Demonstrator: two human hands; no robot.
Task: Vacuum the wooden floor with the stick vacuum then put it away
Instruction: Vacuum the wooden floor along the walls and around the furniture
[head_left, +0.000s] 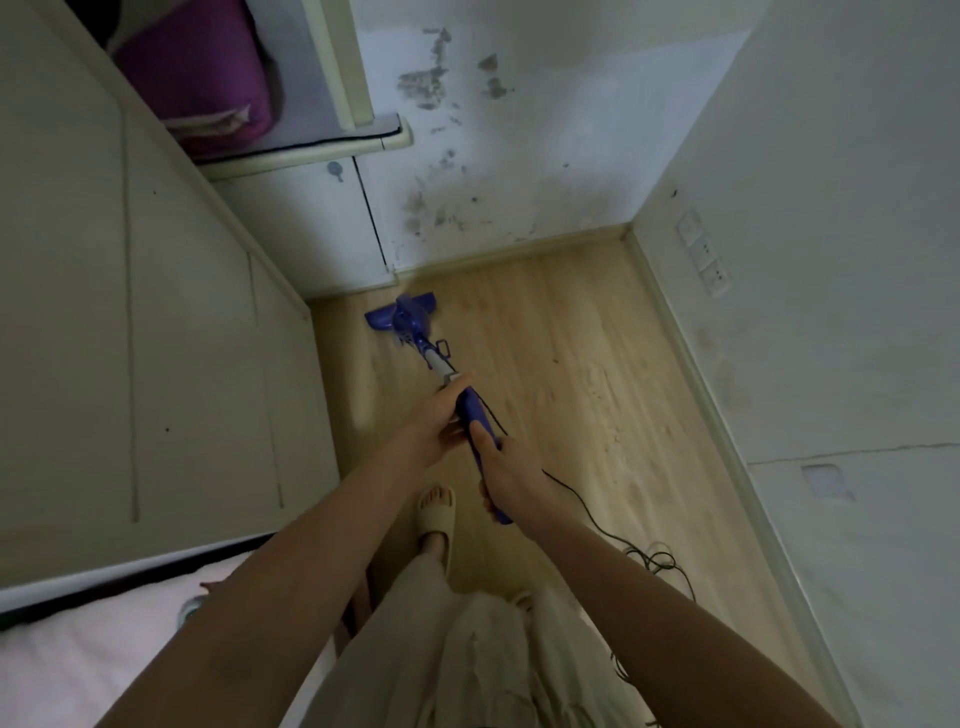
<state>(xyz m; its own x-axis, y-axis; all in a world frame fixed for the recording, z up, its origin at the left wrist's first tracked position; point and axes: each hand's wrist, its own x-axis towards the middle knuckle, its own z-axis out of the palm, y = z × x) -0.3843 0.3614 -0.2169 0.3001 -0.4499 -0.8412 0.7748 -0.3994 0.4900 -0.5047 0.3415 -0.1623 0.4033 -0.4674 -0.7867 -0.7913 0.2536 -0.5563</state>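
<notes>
A purple stick vacuum (475, 410) slants from my hands down to the wooden floor (587, 374). Its wide purple head (400, 310) lies flat on the boards close to the far wall and the cabinet corner. My left hand (434, 423) grips the upper body of the vacuum where the grey tube meets the purple part. My right hand (511, 467) grips the handle lower in the view, nearer to me. A thin black cord (587, 512) runs from the handle to a loose tangle on the floor at the right.
A tall cream cabinet (156, 338) lines the left side. A stained white wall (519, 156) closes the far end, with a baseboard below. Another wall with sockets (704, 252) runs along the right. My slippered foot (436, 514) stands under my hands. A pale bed edge (78, 649) shows bottom left.
</notes>
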